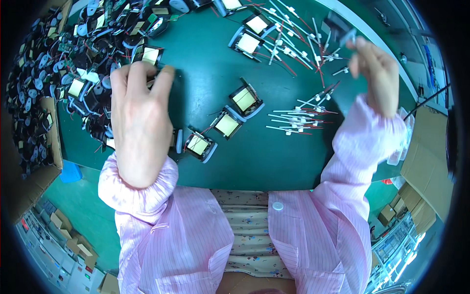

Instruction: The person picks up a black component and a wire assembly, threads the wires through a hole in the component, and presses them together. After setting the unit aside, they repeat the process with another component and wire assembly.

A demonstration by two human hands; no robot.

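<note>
My left hand (142, 110) is over the right edge of a heap of small black-and-grey electronic units (98, 73). Its fingers bend down and their tips are hidden; what they close on, if anything, I cannot make out. Just beyond them lies a unit with a pale yellow pad (151, 55). At the far right, my right hand (377, 73) is raised, thumb and fingers pinching a black unit with a grey rim (338, 28), blurred by motion. Beneath it lie thin white sticks with red wires and small white connectors (293, 46).
Three padded units (226, 125) form a slanting row mid-table on the green tabletop (245, 171). Two more (247, 43) sit farther back. A smaller bunch of wired white sticks (298, 120) lies right of centre. A cardboard box (55, 127) full of units stands left.
</note>
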